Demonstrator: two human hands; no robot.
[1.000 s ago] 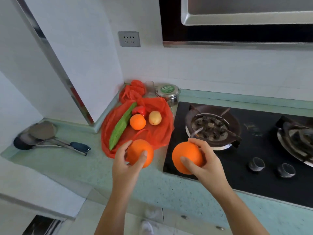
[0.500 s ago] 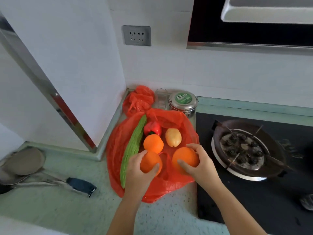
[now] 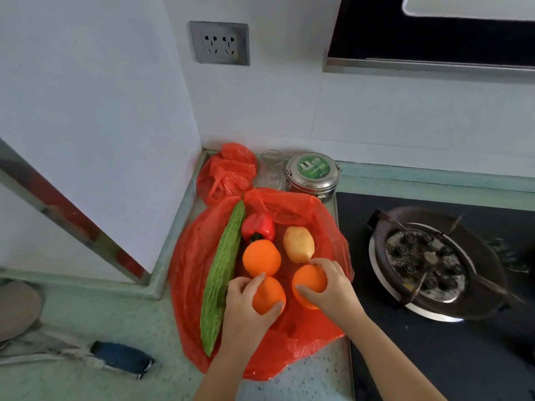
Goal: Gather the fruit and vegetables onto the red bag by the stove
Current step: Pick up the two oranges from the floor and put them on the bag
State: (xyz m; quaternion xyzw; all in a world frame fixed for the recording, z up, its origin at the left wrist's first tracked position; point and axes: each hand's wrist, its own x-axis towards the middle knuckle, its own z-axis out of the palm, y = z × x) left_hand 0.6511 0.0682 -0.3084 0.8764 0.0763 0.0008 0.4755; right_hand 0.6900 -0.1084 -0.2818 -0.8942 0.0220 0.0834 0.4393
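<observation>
placing looked to be the step in hand: two oranges were held low on the red bag (image 3: 188,270), which lay spread on the counter in the corner, its right edge against the stove (image 3: 434,371). already on the bag, left to right: a long bitter gourd (image 3: 224,273), a red pepper (image 3: 259,227), a loose orange (image 3: 261,257), a yellowish potato (image 3: 298,244).

left hand (image 3: 243,311): forearm ran up from the bottom of the view, fingers and thumb curled round the left orange (image 3: 268,296). that fruit was just right of the gourd and right up against the loose orange. could not tell whether it sat on the plastic or hung just above it.

right hand (image 3: 333,287): forearm slanted in from the stove side, palm over the top, fingers wrapped round the right orange (image 3: 308,280), fingertips close to the potato. the underside appeared to press into the bag.

next move, as judged: loosen both grips and lift the hands straight away, slowly. round fruit on slick crumpled plastic could roll, the right one toward the stove edge. no other produce was in sight off the bag, so the task seemed close to done.
</observation>
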